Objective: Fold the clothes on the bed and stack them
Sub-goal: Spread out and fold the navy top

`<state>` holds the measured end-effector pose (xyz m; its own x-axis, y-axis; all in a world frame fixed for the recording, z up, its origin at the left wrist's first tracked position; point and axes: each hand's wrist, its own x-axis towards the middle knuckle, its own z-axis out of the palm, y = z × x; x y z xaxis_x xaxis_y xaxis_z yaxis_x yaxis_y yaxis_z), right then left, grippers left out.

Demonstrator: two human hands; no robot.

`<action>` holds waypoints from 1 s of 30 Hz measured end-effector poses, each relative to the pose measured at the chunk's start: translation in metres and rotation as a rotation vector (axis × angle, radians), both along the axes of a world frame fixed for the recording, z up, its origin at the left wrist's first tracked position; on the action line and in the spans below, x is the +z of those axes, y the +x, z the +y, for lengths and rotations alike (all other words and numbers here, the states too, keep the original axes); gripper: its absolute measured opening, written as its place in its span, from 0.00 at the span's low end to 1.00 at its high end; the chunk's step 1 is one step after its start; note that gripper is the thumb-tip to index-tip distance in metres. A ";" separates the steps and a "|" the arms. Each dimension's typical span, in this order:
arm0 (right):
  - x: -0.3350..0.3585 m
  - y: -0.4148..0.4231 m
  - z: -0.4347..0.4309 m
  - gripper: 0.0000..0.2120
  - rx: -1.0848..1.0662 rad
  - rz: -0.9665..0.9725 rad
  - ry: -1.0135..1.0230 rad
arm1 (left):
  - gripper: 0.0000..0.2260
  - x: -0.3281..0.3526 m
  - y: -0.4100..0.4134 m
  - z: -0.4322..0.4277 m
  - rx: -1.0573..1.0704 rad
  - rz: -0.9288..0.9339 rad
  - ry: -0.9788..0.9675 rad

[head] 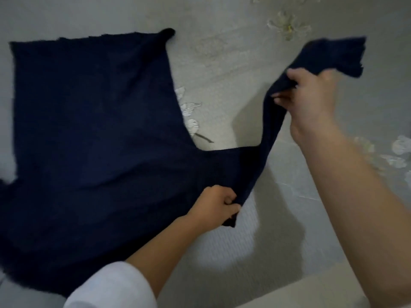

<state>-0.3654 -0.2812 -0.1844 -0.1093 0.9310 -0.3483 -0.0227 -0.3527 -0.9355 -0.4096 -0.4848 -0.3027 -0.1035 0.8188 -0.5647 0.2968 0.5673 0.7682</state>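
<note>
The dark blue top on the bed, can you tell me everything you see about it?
The dark blue top looks like knit fabric. Its body lies spread flat on the grey flowered bedsheet. One long sleeve is lifted off the bed: the right hand grips it, and the left hand pinches its base.

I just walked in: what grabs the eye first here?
A big dark navy garment sprawls over the left of the grey flowered bedspread. The right hand lifts its sleeve at upper right, while the left hand pinches the fabric at bottom centre.
</note>
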 end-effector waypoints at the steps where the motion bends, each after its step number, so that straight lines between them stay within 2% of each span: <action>1: 0.010 -0.033 -0.014 0.08 0.106 0.029 0.047 | 0.09 0.004 -0.010 -0.007 0.046 -0.080 -0.030; 3: 0.026 -0.096 -0.047 0.07 0.414 0.120 0.068 | 0.02 0.010 -0.032 -0.022 0.165 -0.268 -0.072; 4: 0.032 -0.123 -0.065 0.04 0.616 0.142 0.025 | 0.04 0.013 -0.044 -0.030 0.240 -0.357 -0.085; 5: 0.034 -0.145 -0.082 0.11 0.802 0.120 -0.034 | 0.07 0.013 -0.056 -0.040 0.312 -0.438 -0.094; 6: 0.032 -0.162 -0.096 0.22 0.943 0.052 -0.080 | 0.09 0.014 -0.067 -0.050 0.362 -0.494 -0.107; 7: 0.025 -0.171 -0.109 0.29 1.029 -0.038 -0.097 | 0.10 0.013 -0.077 -0.062 0.395 -0.527 -0.124; 9: 0.002 -0.172 -0.129 0.27 1.047 -0.229 -0.064 | 0.10 0.013 -0.094 -0.088 0.414 -0.575 -0.205; 12: -0.046 -0.135 -0.144 0.11 0.983 -0.510 0.032 | 0.10 0.008 -0.122 -0.123 0.455 -0.591 -0.317; 15: -0.080 -0.090 -0.156 0.02 0.956 -0.781 0.074 | 0.10 0.006 -0.170 -0.142 0.736 -0.544 -0.244; 18: -0.093 -0.075 -0.177 0.07 0.991 -0.930 0.106 | 0.10 0.003 -0.228 -0.144 1.024 -0.443 -0.111; 22: -0.105 -0.077 -0.204 0.17 1.208 -1.134 0.194 | 0.09 0.001 -0.287 -0.124 1.127 -0.355 0.030; 24: -0.110 -0.078 -0.215 0.16 1.263 -1.258 0.280 | 0.12 0.001 -0.307 -0.105 1.091 -0.293 0.089; 26: -0.113 -0.078 -0.224 0.12 1.218 -1.318 0.380 | 0.17 -0.001 -0.322 -0.082 1.076 -0.298 0.118; 28: -0.114 -0.082 -0.232 0.08 1.205 -1.372 0.487 | 0.21 -0.001 -0.336 -0.064 1.114 -0.338 0.095; 30: -0.112 -0.082 -0.234 0.06 1.204 -1.443 0.494 | 0.24 -0.002 -0.340 -0.054 1.105 -0.349 0.057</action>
<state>-0.4476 -0.5153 -0.2966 -0.5808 0.6276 -0.5184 0.7467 0.6644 -0.0322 -0.7493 -0.5391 -0.3044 -0.6237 0.4047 -0.6687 -0.5717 0.3473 0.7434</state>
